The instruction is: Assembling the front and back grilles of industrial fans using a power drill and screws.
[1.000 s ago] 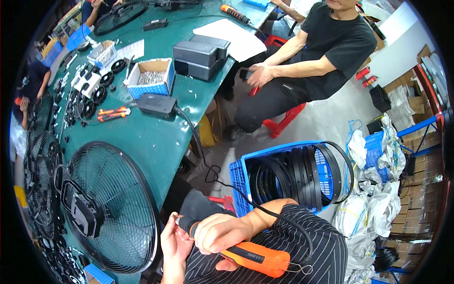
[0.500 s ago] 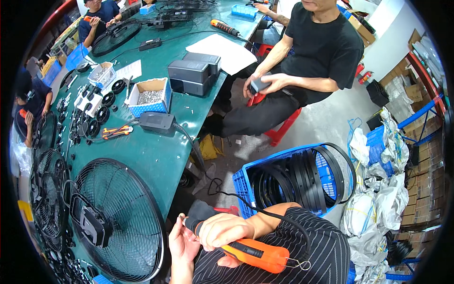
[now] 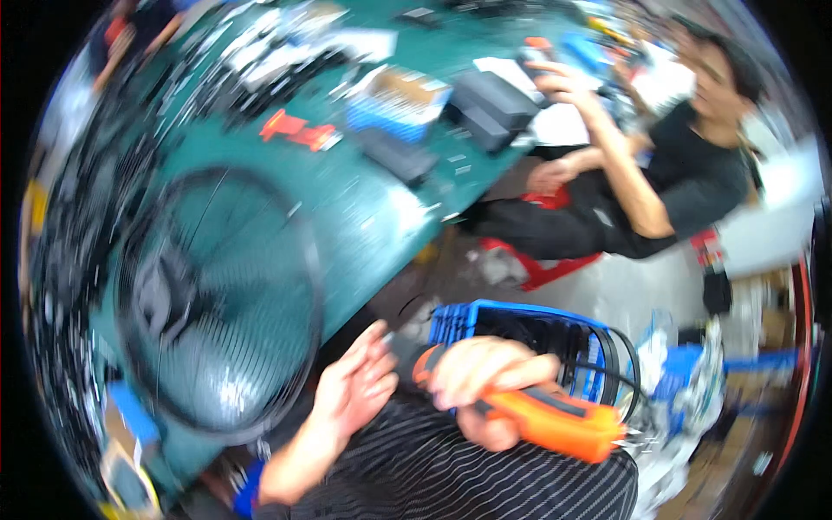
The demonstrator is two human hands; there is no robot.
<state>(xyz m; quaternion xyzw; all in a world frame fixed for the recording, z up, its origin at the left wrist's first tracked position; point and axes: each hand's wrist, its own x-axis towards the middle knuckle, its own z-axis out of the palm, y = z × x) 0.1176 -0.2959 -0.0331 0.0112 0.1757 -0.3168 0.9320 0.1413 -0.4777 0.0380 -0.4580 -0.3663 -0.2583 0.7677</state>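
Observation:
An orange and black electric screwdriver lies across my lap, and my right hand is wrapped round its grip. Its black nose points left, toward my left hand. The left fingers are bent together beside the bit tip; anything small between them is lost in blur. Left of my hands, a round black fan grille with a motor housing lies on the green table.
A blue crate of black rings stands right of the table. On the table are an orange tool, a black power adapter, a blue-and-white box and dark battery-like blocks. A person in black sits across, one arm raised over the table.
The view has swung and blurred, shifting the table contents. My right hand still holds the screwdriver. The seated person has raised a hand over the table.

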